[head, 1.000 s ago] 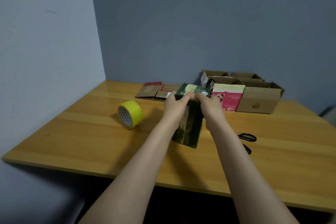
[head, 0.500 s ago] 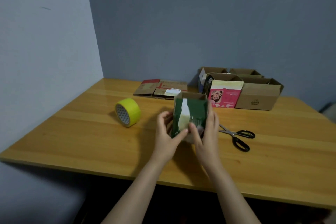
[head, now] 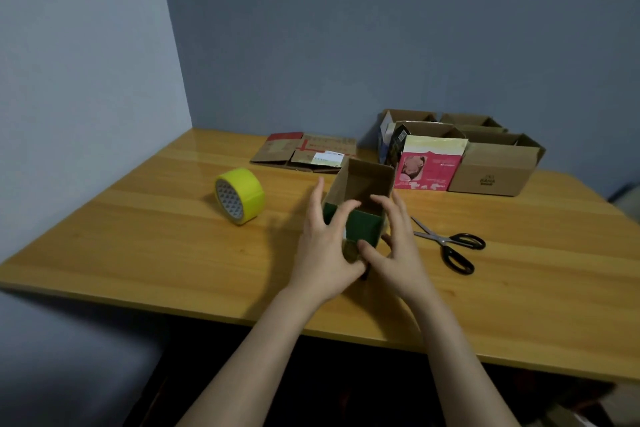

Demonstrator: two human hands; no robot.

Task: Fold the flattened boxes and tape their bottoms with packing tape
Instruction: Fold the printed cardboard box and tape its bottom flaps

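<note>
Flipped over since half a second ago, the green box no longer shows me its taped face; its open mouth now points up and I can see the bare brown inside. It sits between my hands, over the tabletop. Its base is hidden behind my palms, so I cannot tell whether it rests there.

My left hand wraps the box's near left corner, with the thumb on the green front and the fingers up the side. My right hand cups the near right corner, fingers curved at the rim and thumb pressed low on the front face. Both are clamped on the box, thumbs nearly meeting.

Off to the left of my left hand, the yellow tape roll stands on its edge. Just right of my right hand the scissors lie open. Beyond my hands to the left are the flattened boxes. Beyond to the right stand a pink box and several brown cartons.
</note>
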